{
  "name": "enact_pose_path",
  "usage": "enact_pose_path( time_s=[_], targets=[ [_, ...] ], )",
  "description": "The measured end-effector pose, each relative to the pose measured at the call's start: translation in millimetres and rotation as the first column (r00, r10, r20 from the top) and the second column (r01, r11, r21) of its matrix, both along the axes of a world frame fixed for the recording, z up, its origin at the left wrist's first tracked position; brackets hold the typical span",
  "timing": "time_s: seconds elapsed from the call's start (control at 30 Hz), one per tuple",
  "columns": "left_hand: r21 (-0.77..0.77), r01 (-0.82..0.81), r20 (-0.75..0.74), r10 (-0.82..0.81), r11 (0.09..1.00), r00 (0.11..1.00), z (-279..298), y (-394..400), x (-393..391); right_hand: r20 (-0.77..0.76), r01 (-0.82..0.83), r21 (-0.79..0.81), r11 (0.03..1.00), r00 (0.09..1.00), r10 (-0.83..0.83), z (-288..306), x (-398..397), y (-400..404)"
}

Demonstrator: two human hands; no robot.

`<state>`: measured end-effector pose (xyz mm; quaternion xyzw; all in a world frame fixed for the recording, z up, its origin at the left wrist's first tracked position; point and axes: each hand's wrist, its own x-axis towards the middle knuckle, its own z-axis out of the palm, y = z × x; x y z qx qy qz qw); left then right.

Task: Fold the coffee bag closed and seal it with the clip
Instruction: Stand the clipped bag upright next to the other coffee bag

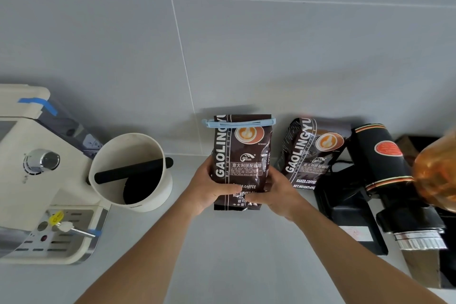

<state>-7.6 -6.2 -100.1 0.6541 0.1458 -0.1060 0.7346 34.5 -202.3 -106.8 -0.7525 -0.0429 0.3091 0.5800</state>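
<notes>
On the far left a cream espresso machine (37,175) is seen, and beside it a white knock box (130,173) with a black bar. The coffee bag (240,163) is held upright between both hands: the left hand (209,187) is curled around its lower left edge, the right hand (276,192) around its lower right. Above the fingers (232,189), a light blue clip (238,123) is clamped across the folded top. To the right, a second bag (308,155) and a black grinder (385,180) are placed on the tabletop (246,254).

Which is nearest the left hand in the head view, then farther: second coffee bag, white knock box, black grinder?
From the left hand:
1. White knock box, just to its left.
2. Second coffee bag, right, beyond the held bag.
3. Black grinder, far right.
</notes>
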Motion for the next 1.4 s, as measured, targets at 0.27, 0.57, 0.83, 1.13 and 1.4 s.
enact_pose_path(
  time_s=[0.27,0.57,0.83,1.13,1.4],
  targets=[
    [0.092,-0.021,0.016,0.019,0.996,1.000,4,0,19,0.086,0.150,-0.061,0.987,0.986,-0.145,-3,1,4],
    [0.353,-0.052,0.090,0.021,0.934,0.996,0,0,24,0.257,0.263,-0.198,0.944,0.944,-0.209,-1,-10,23],
    [0.470,-0.091,0.162,0.015,0.878,0.987,-13,-3,30,0.281,0.265,-0.282,0.922,0.942,-0.185,-4,-10,32],
    [0.553,-0.073,0.146,-0.011,0.830,0.989,-4,-4,28,0.241,0.240,-0.371,0.897,0.958,-0.157,-7,-10,31],
    [0.523,-0.113,0.117,0.060,0.845,0.991,0,-9,20,0.244,0.291,-0.337,0.895,0.946,-0.215,-1,-15,31]
  ],
)
